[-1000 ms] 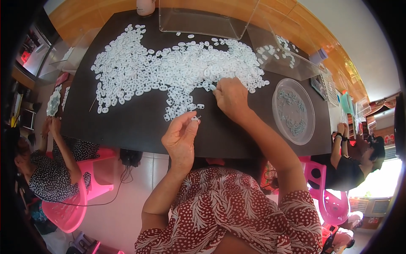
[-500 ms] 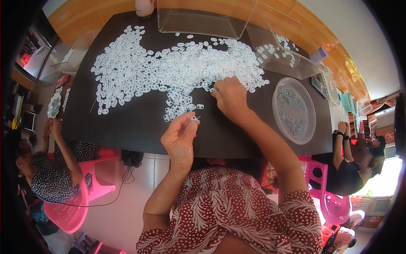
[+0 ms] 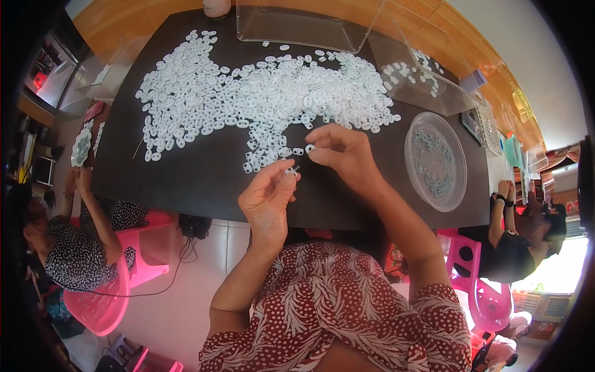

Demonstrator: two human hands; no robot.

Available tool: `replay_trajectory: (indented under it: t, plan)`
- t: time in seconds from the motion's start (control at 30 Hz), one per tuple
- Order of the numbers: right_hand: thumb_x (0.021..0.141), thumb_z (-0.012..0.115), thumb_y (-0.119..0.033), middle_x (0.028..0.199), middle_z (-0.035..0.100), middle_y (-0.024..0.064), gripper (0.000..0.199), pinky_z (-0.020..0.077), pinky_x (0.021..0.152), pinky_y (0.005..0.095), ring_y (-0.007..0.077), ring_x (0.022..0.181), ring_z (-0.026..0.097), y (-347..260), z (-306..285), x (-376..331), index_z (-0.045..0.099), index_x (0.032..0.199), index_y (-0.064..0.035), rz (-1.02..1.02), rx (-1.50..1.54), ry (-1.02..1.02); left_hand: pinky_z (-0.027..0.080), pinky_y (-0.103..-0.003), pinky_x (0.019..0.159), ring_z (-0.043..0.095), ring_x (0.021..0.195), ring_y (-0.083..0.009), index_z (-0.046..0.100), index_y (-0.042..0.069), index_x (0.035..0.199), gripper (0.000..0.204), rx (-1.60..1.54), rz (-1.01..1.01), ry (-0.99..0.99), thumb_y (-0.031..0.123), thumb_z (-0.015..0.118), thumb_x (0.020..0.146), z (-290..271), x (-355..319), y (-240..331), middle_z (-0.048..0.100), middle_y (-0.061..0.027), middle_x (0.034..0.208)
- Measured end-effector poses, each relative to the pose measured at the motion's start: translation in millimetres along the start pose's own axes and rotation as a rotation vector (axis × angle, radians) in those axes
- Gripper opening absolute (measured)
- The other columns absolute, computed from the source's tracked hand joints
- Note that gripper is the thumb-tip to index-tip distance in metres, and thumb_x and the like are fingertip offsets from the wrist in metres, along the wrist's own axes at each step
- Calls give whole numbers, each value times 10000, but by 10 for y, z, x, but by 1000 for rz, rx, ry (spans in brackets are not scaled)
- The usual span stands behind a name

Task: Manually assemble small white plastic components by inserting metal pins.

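My left hand (image 3: 268, 201) is raised over the near part of the table, thumb and forefinger closed on a small white oval piece (image 3: 290, 173) from which a thin grey pin sticks out. To its right, my right hand (image 3: 347, 156) pinches another white oval piece (image 3: 309, 149) at its fingertips. The two hands are a short way apart. Beyond them spreads a big heap of white plastic oval pieces (image 3: 304, 90), each with two holes. A narrow tongue of the same pieces (image 3: 263, 146) reaches from the heap toward my left hand.
A round clear tray (image 3: 406, 155) of small grey parts lies on the dark table (image 3: 198, 186) at right. Clear plastic bins (image 3: 297, 28) and a jar (image 3: 217, 7) stand along the back. People sit at both sides on pink chairs (image 3: 99, 304).
My right hand has drawn back from the heap's near edge toward my left hand, bringing a white oval piece. My left hand keeps its pinch, nearly in place.
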State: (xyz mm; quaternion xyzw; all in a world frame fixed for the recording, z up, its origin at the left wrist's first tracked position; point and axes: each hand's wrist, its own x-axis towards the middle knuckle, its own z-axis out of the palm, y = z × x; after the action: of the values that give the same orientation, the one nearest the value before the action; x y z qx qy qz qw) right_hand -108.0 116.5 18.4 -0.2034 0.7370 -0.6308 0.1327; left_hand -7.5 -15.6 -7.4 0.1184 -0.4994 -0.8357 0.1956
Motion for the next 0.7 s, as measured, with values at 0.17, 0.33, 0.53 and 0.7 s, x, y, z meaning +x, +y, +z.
replay_trajectory:
  t: [0.17,0.33,0.53,0.7]
  plan:
    - [782,660,-70,753,628,-1,146,417,578,202,48,667,536,-117,19,-102,674,918,-20,182,147,-57,436,-205,525,539,609,-93,619,-50,1002,174,-41,-56,-2,2,624,836,41,-39,67,647,-108,811]
    - [802,654,-101,740,636,-5,144,388,548,185,36,663,534,-94,44,-165,687,923,-30,205,204,-62,436,-195,517,556,615,-91,609,-55,987,161,14,-63,-10,1,623,837,66,-70,72,653,-106,805]
    - [800,665,-110,738,637,-6,142,388,549,185,39,659,532,-110,81,-200,690,915,-30,195,228,-22,428,-186,523,543,611,-77,598,-51,1024,196,25,-46,-7,-2,624,836,78,-88,48,644,-86,781]
    - [803,655,-87,749,641,-3,130,402,575,195,41,674,536,-128,79,-210,690,907,-18,191,206,-30,427,-182,532,538,618,-70,589,-52,1050,217,28,-33,-23,-14,611,838,67,-99,22,641,-74,779]
